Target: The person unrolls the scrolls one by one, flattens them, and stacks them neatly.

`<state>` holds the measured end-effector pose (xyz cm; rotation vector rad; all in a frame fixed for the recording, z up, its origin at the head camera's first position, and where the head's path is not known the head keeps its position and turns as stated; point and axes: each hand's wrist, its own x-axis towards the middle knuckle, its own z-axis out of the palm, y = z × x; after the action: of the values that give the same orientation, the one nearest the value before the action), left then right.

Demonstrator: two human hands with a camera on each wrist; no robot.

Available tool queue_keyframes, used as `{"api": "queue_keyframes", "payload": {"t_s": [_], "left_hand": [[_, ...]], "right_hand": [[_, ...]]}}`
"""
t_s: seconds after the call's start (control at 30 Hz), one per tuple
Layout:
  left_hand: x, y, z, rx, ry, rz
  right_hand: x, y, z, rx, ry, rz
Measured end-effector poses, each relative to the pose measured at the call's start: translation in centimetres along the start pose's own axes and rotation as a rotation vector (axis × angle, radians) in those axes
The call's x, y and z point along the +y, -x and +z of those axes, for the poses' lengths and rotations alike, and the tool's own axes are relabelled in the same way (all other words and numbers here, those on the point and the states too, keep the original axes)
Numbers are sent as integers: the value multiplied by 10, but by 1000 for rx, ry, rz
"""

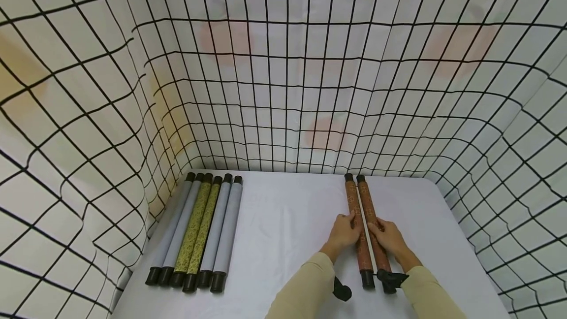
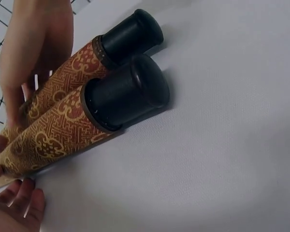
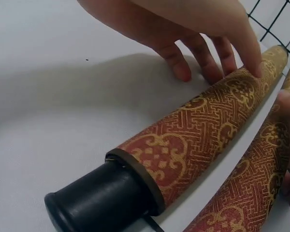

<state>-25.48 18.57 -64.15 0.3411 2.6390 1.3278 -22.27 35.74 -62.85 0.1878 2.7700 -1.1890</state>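
Observation:
Two rolls in red-and-gold patterned brocade, with black caps at their ends, lie side by side on the right of the white surface. My left hand (image 1: 345, 230) holds the left brocade roll (image 1: 364, 254) from its outer side, its thumb near the top. On the other side my right hand (image 1: 392, 238) holds the right brocade roll (image 1: 381, 256), thumb over it and fingers down its outer side, as the right wrist view shows. A narrow pale strip shows between the rolls. The left roll's black cap (image 2: 130, 87) appears close up in the left wrist view.
Several capped rolls lie in a row at the left: grey rolls (image 1: 227, 228) and yellow-green patterned rolls (image 1: 193, 228). Black wire mesh (image 1: 288, 82) stands around the back and sides of the white table (image 1: 288, 240), with pale cloth behind it.

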Motion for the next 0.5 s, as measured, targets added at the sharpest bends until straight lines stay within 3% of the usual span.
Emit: {"api": "queue_keyframes", "payload": {"t_s": [0.17,0.33,0.5], "left_hand": [[1,2,-1,-30,-56,-25],[-3,2,-1,-21,-73,16],[-5,4,-3,-20,-6,-14]], "right_hand": [[5,0,1,4,17,-33],[5,-1,3,13,-60,-48],[3,1,4,10,-111,-35]]}}
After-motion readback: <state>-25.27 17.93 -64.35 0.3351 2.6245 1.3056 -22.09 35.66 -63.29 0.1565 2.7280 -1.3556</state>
